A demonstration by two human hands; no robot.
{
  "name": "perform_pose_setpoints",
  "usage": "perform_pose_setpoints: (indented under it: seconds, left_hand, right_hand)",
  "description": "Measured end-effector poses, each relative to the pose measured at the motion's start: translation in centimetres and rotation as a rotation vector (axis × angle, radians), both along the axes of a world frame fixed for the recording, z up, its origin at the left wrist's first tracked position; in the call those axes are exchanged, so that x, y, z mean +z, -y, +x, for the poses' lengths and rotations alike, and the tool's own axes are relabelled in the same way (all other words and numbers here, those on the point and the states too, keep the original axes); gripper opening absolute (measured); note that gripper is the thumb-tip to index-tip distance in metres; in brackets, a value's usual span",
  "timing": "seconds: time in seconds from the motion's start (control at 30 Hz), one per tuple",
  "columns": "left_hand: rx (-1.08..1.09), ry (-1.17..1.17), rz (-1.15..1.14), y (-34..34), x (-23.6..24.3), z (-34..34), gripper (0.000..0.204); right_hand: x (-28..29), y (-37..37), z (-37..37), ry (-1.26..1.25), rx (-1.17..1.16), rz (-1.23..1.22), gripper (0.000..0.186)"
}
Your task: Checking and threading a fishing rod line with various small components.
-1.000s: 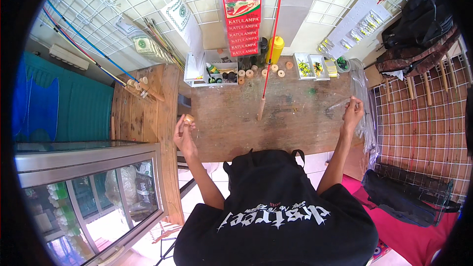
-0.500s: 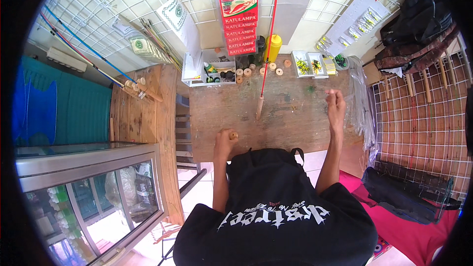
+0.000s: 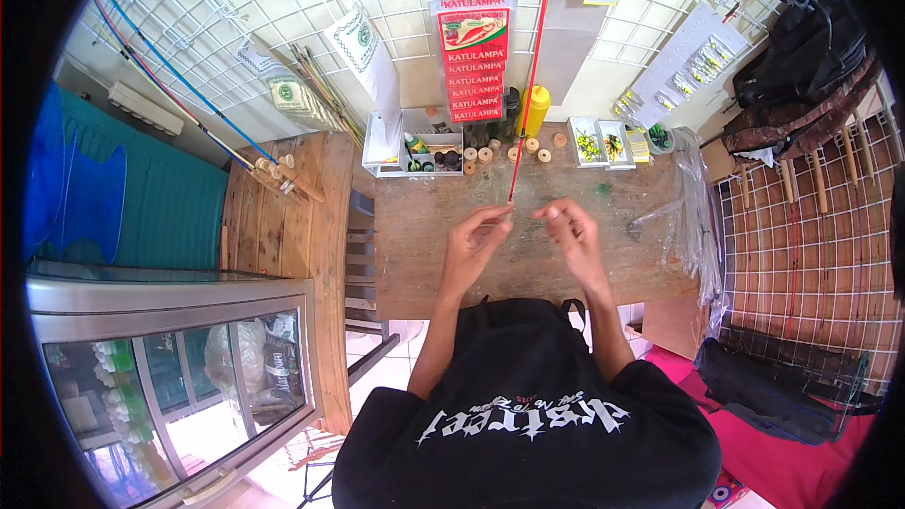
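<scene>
Both hands meet near the centre of the frame, above the bench (image 3: 424,269). The thin red rod (image 3: 531,90) runs from the top edge of the frame, right of centre, down to the left hand (image 3: 479,238), where its lower end meets or passes behind the fingertips. The left hand's fingers point toward the rod, with the thumb close beneath them; whether they pinch the rod or something small cannot be told.

The right hand (image 3: 575,238) is just to the right of the rod, apart from the left hand. Its fingers are bent inward, the thumb near the index finger, and the blur hides whether anything is between them.

Beyond the hands, along the back of the bench in the upper middle of the frame, stand several round pale corks (image 3: 544,156), with a yellow bottle (image 3: 537,111) behind them. A white box (image 3: 385,171) with small bottles sits to their left; to their right are two white trays (image 3: 591,164), side by side, with small yellow and green pieces inside. Red packets (image 3: 474,66) hang above, left of the rod. Clear plastic (image 3: 693,226) lies along the bench's right end. A glass cabinet (image 3: 170,297) fills the lower left of the frame.
</scene>
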State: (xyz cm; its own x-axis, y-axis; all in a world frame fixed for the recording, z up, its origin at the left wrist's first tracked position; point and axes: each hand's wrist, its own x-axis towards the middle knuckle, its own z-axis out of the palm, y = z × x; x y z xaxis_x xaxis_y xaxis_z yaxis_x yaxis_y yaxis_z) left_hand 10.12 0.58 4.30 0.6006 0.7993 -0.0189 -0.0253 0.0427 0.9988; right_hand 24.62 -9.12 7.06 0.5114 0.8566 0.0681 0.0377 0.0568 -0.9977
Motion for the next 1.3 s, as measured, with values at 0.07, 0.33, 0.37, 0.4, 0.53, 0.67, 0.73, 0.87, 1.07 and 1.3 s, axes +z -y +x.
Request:
perform_pose_setpoints:
  seconds: [0.07, 0.33, 0.37, 0.4, 0.53, 0.67, 0.73, 0.87, 1.07, 1.3]
  left_hand:
    - [-0.08, 0.22, -0.181, 0.2, 1.0, 1.2, 0.019]
    - [-0.149, 0.351, -0.091, -0.6, 1.7, 1.8, 0.012]
    - [-0.149, 0.353, -0.087, -0.5, 1.6, 1.8, 0.012]
    - [-0.137, 0.341, -0.107, -0.4, 1.5, 1.9, 0.011]
    - [-0.063, 0.36, -0.219, 0.0, 2.8, 2.5, 0.009]
    - [0.005, 0.342, -0.149, -0.6, 2.5, 2.9, 0.01]
    - [0.047, 0.308, -0.037, -0.9, 2.8, 3.1, 0.012]
    - [0.071, 0.226, 0.015, -1.4, 2.6, 3.5, 0.013]
    - [0.175, 0.054, 0.185, -3.2, 1.6, 5.3, 0.012]
    - [0.301, -0.024, 0.294, -4.2, 2.1, 7.0, 0.012]
  right_hand:
    - [0.0, -0.4, -1.2, 0.027, 0.047, 0.025, 0.019]
    - [0.5, 0.1, -1.2, 0.08, 0.07, -0.026, 0.017]
    - [0.2, 0.3, -1.2, 0.088, 0.068, -0.028, 0.017]
    - [0.0, 0.3, -1.2, 0.091, 0.068, -0.025, 0.017]
    - [-0.6, 0.3, -1.6, 0.121, 0.054, -0.035, 0.015]
    - [-1.1, 0.3, -1.7, 0.2, 0.115, -0.123, 0.015]
    - [-0.8, 0.3, -1.8, 0.158, 0.133, -0.135, 0.016]
    - [-0.8, -0.5, -0.9, 0.351, 0.008, 0.055, 0.024]
    - [-1.5, -1.0, 1.1, 0.272, -0.059, 0.03, 0.024]
    - [-1.2, -1.3, 2.0, 0.215, -0.04, -0.016, 0.018]
